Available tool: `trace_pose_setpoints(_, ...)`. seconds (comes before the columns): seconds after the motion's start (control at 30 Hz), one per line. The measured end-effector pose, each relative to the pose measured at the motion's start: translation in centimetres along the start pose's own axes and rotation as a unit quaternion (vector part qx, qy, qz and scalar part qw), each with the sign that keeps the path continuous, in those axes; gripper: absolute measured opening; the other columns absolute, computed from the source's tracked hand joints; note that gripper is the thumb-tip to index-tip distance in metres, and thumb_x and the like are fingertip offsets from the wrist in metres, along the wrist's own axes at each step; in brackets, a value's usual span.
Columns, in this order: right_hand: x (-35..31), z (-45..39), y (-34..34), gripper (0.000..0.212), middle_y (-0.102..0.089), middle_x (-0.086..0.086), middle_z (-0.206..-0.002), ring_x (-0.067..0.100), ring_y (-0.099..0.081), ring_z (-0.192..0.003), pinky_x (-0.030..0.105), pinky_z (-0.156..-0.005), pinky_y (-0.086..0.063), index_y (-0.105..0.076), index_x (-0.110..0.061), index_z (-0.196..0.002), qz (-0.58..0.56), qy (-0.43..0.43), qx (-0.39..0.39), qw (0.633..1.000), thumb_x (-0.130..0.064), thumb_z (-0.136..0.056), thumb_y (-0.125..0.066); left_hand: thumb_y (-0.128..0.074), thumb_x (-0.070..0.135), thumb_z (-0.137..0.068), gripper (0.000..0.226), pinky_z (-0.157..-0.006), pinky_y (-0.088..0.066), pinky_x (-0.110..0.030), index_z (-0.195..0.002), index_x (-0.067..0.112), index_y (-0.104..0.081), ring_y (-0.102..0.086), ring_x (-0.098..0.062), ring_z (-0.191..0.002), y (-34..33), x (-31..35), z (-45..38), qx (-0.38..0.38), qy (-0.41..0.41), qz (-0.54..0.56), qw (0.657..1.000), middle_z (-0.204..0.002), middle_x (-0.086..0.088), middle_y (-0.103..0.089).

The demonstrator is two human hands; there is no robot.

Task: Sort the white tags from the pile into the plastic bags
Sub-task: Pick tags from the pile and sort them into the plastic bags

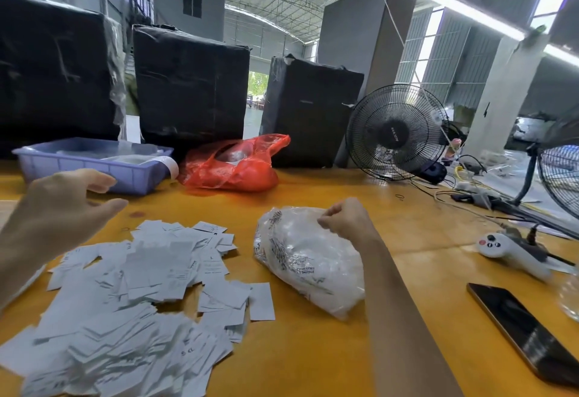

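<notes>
A loose pile of white tags point(141, 296) covers the near left of the yellow table point(313, 349). To its right lies a bulging clear plastic bag point(307, 259) with printed lettering, filled with white material. My right hand point(346, 219) has its fingers curled and pinches the top of this bag. My left hand point(67, 201) hovers above the far left edge of the pile, fingers relaxed and spread, holding nothing.
A lilac tray point(72, 166) with clear bags stands at the back left, a red plastic bag point(232, 168) beside it. Black wrapped boxes point(188, 83) line the back. A fan point(396, 133), cables, a white controller point(507, 251) and a phone point(520, 331) occupy the right.
</notes>
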State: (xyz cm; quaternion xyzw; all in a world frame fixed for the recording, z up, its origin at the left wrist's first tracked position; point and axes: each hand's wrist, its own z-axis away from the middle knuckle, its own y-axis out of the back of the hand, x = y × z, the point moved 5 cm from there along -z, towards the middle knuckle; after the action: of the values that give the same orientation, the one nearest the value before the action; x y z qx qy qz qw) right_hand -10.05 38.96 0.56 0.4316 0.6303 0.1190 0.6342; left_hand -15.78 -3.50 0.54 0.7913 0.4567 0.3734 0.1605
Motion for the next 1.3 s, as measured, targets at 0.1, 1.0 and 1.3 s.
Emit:
trace_pose_setpoints(0.1,-3.6,1.9,-0.5,0.007,-0.063,0.007,-0.067,0.010,-0.056,-0.055,0.018,-0.050,-0.047,-0.066,-0.004,-0.076,-0.243,0.038,-0.101,0.964,-0.005,-0.083,-0.069,-0.076,0.039,-0.074,0.022,-0.057,-0.047,-0.020,-0.090,0.027,-0.068,-0.061,-0.002,-0.063,1.0,5.2,2.1,-0.079,-0.011,0.086,0.993,-0.073,0.019,-0.064)
trace_pose_setpoints(1.0,-11.9,7.8,-8.8,0.008,-0.070,-0.001,-0.069,0.007,-0.065,-0.061,0.026,-0.065,-0.049,-0.071,-0.014,-0.078,-0.315,0.074,-0.289,0.901,-0.020,-0.081,-0.073,-0.079,0.022,-0.065,0.026,-0.050,-0.049,-0.014,-0.084,0.006,-0.071,-0.065,-0.005,-0.056,-1.0,10.2,6.3,-0.241,0.268,0.474,0.803,-0.072,-0.003,-0.074)
trace_pose_setpoints(1.3,-10.7,7.8,-12.1,0.013,-0.072,0.005,-0.081,0.009,-0.065,-0.063,0.022,-0.060,-0.052,-0.068,-0.010,-0.084,-0.039,0.162,-0.290,0.943,-0.023,-0.087,-0.067,-0.068,0.014,-0.082,0.016,-0.050,-0.051,-0.017,-0.086,-0.002,-0.065,-0.069,-0.012,-0.062,-1.0,8.8,5.7,-0.111,0.322,0.580,0.740,-0.077,-0.008,-0.074)
